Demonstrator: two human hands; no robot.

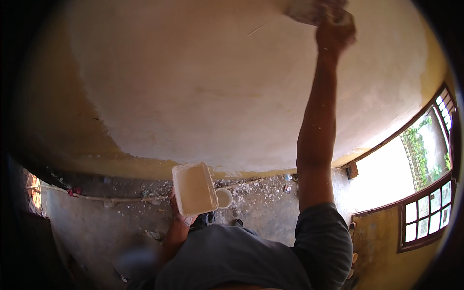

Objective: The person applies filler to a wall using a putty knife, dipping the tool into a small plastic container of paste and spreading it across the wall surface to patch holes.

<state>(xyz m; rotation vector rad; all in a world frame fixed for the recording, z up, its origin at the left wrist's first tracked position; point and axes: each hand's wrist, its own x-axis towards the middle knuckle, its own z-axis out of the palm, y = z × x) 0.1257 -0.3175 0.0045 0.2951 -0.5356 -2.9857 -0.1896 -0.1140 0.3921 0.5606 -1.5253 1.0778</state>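
Observation:
My left hand (176, 209) grips a rectangular white tub (213, 189) by its left side, mostly hidden behind it. Inside the tub is a smooth cream-coloured liquid (194, 186). Stretched up high, my right hand (336, 33) is closed around a pale-smeared flat tool (305, 10) against the wall; motion blurs the tool and the top edge cuts it off, so its kind is unclear. The wall (217, 92) carries a broad whitish coat, with yellow-ochre paint bare along its left and lower edges. A thin pale line slants across the coat left of my right hand.
A round white bucket (224, 198) stands on the grey floor behind the tub. White splatters and debris (261, 191) lie along the wall's foot, with a long pole (116, 198) at the left. To the right are a bright opening and a brown-framed window (427, 210).

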